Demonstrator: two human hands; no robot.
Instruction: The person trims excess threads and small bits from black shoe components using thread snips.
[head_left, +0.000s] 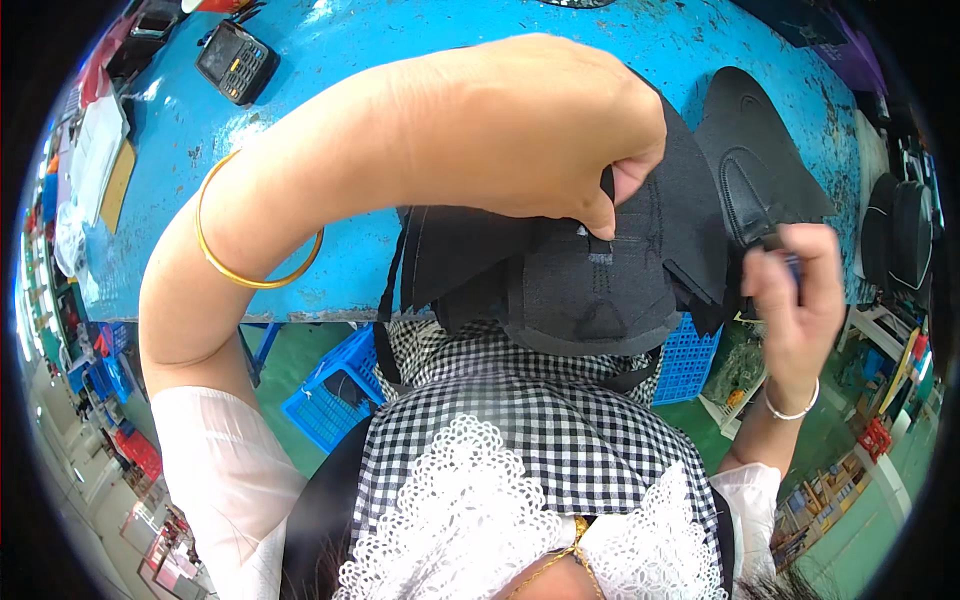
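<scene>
A black stitched fabric piece (600, 300) with a rounded lower edge lies at the table's front edge and reaches over it toward my lap. My left hand (560, 130) bends across from the left, its thumb and fingers pinched on the fabric near a small pale-grey stitched patch (600, 257). The fingertips partly hide what is gripped there. To the right, my right hand (803, 280) is curled round a small dark tool (770, 240) with a bit of blue; motion blur hides its kind. Beside it spreads a black fabric flap (752, 130) with a curved zipper-like line.
A blue worn table (340, 255) extends ahead. On its far left lies a handheld keypad device (237, 62), with papers (100, 150) at the left edge. Below the table are blue plastic crates (330, 400). Black bags (910, 235) stand at the far right.
</scene>
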